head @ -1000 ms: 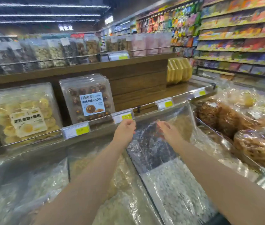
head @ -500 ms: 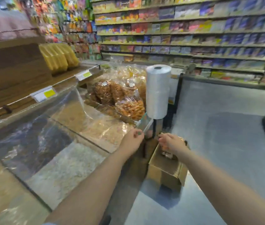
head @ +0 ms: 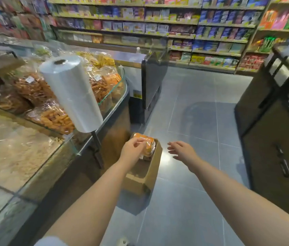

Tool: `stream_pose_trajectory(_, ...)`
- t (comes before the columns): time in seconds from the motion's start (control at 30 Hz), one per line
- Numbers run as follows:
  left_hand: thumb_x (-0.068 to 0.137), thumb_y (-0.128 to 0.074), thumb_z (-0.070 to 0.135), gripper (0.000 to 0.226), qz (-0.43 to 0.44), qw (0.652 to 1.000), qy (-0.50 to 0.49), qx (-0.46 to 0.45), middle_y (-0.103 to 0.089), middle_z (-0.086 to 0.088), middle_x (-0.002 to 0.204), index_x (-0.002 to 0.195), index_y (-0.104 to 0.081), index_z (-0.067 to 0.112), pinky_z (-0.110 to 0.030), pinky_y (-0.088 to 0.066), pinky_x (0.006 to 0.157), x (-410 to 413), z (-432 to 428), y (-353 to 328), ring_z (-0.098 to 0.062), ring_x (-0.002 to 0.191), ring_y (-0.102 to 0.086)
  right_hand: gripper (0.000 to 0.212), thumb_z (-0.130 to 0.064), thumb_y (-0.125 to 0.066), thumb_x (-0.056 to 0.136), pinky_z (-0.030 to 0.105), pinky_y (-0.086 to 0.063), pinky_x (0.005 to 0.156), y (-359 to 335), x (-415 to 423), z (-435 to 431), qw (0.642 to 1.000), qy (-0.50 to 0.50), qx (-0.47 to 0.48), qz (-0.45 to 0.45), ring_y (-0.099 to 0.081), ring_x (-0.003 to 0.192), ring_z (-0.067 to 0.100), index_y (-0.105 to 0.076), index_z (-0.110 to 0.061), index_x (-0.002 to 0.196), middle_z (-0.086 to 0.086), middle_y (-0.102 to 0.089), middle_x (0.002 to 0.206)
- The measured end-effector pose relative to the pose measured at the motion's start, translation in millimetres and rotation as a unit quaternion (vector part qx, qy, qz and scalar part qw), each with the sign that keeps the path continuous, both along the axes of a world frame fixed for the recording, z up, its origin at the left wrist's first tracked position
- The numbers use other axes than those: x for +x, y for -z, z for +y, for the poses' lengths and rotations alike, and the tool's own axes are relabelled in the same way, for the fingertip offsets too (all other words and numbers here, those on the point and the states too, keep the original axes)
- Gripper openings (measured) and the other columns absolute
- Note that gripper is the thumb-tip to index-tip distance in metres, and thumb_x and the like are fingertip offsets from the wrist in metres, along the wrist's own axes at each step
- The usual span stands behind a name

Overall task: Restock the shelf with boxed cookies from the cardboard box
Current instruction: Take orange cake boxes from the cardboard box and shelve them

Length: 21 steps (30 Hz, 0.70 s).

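Down in the cardboard box (head: 145, 174) sits a clear, orange-topped cookie box (head: 149, 144); left fingers (head: 137, 143) grip it, right fingers (head: 173, 145) spread.

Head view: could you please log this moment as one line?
left hand grips cookie box in cardboard box | right hand empty, fingers spread, over floor

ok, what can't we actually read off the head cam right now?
All head view:
1. How many cookie boxes are left in the cardboard box: the left hand and the box's wall hide its inside.
2. Whether the left hand grips the top cookie box or only touches it: the fingers are blurred.
3. The cookie box's label: too small.
4. Print on the packs on the back shelves: blurred.
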<state>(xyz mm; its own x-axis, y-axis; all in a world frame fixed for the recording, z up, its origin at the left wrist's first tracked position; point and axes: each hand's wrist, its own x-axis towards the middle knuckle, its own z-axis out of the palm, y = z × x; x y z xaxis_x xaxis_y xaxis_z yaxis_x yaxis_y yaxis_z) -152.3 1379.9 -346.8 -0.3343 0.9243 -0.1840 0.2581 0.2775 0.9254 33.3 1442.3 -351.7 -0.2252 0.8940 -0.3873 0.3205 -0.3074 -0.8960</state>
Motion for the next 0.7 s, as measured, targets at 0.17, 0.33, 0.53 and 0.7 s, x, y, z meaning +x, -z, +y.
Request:
stream_pose_trajectory(0.17,0.091,-0.059,0.02,0.007,0.012,0.999,-0.04,0.009,-0.066,-0.004,0.1,0.096,-0.064,0.019,-0.029,-0.054,0.079,-8.2,71.8,22.6,-0.018,0.096,-0.061,0.023,-0.021,-0.05,0.098,0.031,-0.044,0.081,23.0,-1.0,68.0,1.0,-0.006,-0.02,-0.007,-0.056,0.094,0.021,-0.062,-0.006,0.111,0.009,-0.062,0.101)
stream_pose_trajectory(0.33,0.092,-0.057,0.02,0.005,0.022,0.998,-0.058,-0.001,-0.063,0.003,0.088,0.091,-0.062,0.019,-0.034,-0.054,0.083,-31.6,167.1,49.0,-0.017,0.091,-0.061,0.013,-0.017,-0.053,0.096,0.028,-0.045,0.075,42.1,-25.1,162.5,1.0,-0.014,-0.024,-0.014,-0.056,0.094,0.021,-0.061,-0.011,0.104,0.009,-0.061,0.1)
stream_pose_trajectory(0.53,0.094,-0.056,0.023,0.006,-0.014,0.997,-0.07,-0.041,-0.064,0.003,0.091,0.091,-0.06,0.024,-0.03,-0.056,0.077,-58.2,269.7,76.8,-0.016,0.092,-0.062,0.019,-0.022,-0.051,0.098,0.033,-0.048,0.087,70.9,-58.3,273.0,0.998,-0.042,-0.035,-0.043,-0.059,0.106,0.025,-0.061,-0.013,0.11,0.01,-0.063,0.111)
stream_pose_trajectory(0.7,0.093,-0.058,0.022,0.007,-0.035,0.993,-0.09,-0.073,-0.061,0.005,0.097,0.099,-0.059,0.021,-0.018,-0.051,0.068,-73.3,319.3,107.5,-0.01,0.09,-0.06,0.013,-0.022,-0.052,0.097,0.027,-0.045,0.078,110.7,-83.5,342.6,0.995,-0.071,-0.062,-0.044,-0.059,0.104,0.023,-0.062,-0.018,0.102,0.01,-0.064,0.111)
